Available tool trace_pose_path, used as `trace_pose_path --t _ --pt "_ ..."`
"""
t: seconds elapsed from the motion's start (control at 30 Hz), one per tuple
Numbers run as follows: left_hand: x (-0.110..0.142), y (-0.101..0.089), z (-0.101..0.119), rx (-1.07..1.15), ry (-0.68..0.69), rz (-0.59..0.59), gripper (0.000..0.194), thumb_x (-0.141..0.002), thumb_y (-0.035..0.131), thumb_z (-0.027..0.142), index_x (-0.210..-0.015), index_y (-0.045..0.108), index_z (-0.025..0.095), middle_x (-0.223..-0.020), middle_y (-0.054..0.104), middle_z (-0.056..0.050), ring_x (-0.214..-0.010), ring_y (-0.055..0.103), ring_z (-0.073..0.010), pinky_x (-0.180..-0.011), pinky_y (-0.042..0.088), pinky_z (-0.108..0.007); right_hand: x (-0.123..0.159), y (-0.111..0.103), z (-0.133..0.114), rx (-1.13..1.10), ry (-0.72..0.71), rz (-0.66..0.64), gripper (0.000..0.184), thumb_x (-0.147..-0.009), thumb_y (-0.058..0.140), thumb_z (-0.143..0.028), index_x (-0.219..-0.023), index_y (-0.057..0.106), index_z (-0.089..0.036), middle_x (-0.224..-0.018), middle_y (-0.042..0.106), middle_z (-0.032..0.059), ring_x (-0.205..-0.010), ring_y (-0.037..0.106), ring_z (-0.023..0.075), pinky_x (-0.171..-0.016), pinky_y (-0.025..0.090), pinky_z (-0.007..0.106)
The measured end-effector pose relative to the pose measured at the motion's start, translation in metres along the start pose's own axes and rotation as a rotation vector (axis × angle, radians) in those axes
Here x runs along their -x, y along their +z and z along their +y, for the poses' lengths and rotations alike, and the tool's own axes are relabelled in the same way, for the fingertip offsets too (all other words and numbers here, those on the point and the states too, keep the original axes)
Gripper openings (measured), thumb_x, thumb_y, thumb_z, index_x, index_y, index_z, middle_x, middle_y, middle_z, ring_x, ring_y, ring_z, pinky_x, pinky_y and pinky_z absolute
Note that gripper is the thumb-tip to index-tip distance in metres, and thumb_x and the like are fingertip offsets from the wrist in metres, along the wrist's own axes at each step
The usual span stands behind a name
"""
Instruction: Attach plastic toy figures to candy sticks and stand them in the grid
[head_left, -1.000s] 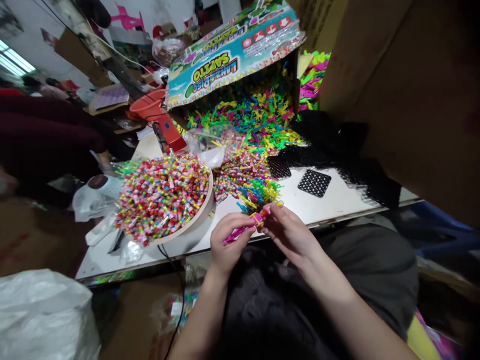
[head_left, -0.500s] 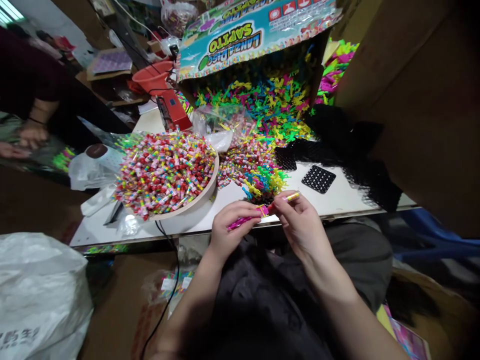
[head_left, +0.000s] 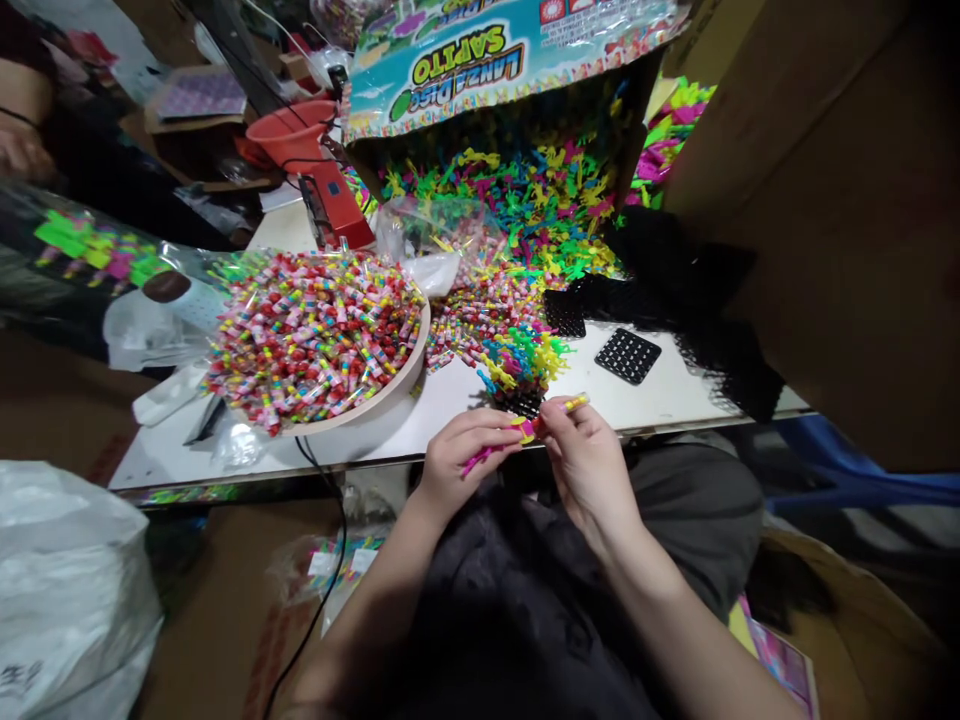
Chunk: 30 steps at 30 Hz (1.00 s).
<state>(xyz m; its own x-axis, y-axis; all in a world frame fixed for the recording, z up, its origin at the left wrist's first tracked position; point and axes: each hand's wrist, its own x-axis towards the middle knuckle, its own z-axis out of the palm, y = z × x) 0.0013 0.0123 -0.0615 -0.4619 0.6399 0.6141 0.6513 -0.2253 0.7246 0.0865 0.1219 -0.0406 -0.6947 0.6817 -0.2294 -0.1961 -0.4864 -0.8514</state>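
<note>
My left hand [head_left: 469, 448] is closed around a pink plastic toy piece [head_left: 480, 460] whose stem sticks out below the fingers and whose pink-and-yellow end [head_left: 523, 430] shows at the fingertips. My right hand [head_left: 589, 450] pinches a small candy tube [head_left: 576, 403] with a yellow tip, its red end close against the pink piece. Whether the two touch or are joined, I cannot tell. Just beyond my hands, a bunch of colourful plastic figures [head_left: 525, 358] stands in a black grid tray [head_left: 525, 402].
A round tub [head_left: 418, 372] heaped with wrapped candy tubes stands left. Behind are loose candy tubes [head_left: 487, 300] and a printed carton [head_left: 465, 75] of plastic figures. Another black grid tray [head_left: 628, 356] lies right. A red sealing machine [head_left: 334, 205] and a co-worker's hand [head_left: 22, 150] are at left.
The view has shifted slightly. My hands keep the pink piece and the candy tube together at the table edge. The co-worker at left has raised a clear bag with colourful pieces.
</note>
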Motion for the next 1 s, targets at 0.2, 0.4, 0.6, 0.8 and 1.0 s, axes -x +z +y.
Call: trace_pose_path --t 0.2,0.4,0.6,0.8,1.0 --pt "0.002 0.001 -0.004 0.023 -0.037 0.045 0.025 -0.07 0.063 0.005 -0.091 0.065 0.019 -0.091 0.064 -0.006 -0.087 0.06 -0.015 -0.079 0.05 -0.031 0.0 0.003 0.006 0.031 -0.048 0.042 0.02 -0.068 0.067 -0.031 -0.072 0.054 -0.017 -0.066 0.05 -0.0034 -0.061 0.045 0.0076 -0.061 0.037 0.02" --pt "0.005 0.0 -0.007 0.002 -0.063 0.049 0.021 -0.071 0.063 0.007 -0.089 0.065 0.019 -0.089 0.065 -0.006 -0.086 0.06 -0.0147 -0.079 0.05 -0.03 -0.003 0.003 0.015 0.024 -0.007 0.022 0.023 -0.067 0.067 -0.034 -0.072 0.053 -0.018 -0.065 0.05 -0.0031 -0.06 0.046 0.0081 -0.061 0.038 0.021" --pt "0.016 -0.003 -0.01 -0.01 -0.093 0.046 0.017 -0.073 0.062 0.013 -0.088 0.065 0.019 -0.088 0.065 -0.006 -0.085 0.06 -0.0148 -0.077 0.05 -0.03 -0.005 0.002 0.023 0.041 0.072 0.009 0.027 -0.064 0.07 -0.037 -0.072 0.053 -0.018 -0.064 0.05 -0.0033 -0.058 0.046 0.0087 -0.058 0.039 0.021" --pt "0.023 -0.012 -0.003 -0.053 -0.204 0.079 0.01 -0.073 0.062 0.015 -0.082 0.065 0.017 -0.081 0.066 -0.006 -0.08 0.06 -0.0143 -0.079 0.048 -0.03 -0.014 -0.017 0.024 0.231 0.19 -0.222 0.032 -0.07 0.063 -0.045 -0.087 0.056 -0.018 -0.067 0.056 0.0006 -0.059 0.051 0.0127 -0.059 0.043 0.025" --pt "0.031 -0.032 0.005 -0.013 -0.579 0.165 0.012 -0.075 0.059 0.025 -0.072 0.066 0.016 -0.074 0.065 -0.006 -0.073 0.06 -0.0152 -0.07 0.047 -0.027 -0.024 -0.04 0.029 0.822 -0.353 -0.332 0.036 -0.072 0.061 -0.036 -0.106 0.055 -0.026 -0.102 0.058 0.0074 -0.091 0.056 0.0221 -0.083 0.044 0.035"
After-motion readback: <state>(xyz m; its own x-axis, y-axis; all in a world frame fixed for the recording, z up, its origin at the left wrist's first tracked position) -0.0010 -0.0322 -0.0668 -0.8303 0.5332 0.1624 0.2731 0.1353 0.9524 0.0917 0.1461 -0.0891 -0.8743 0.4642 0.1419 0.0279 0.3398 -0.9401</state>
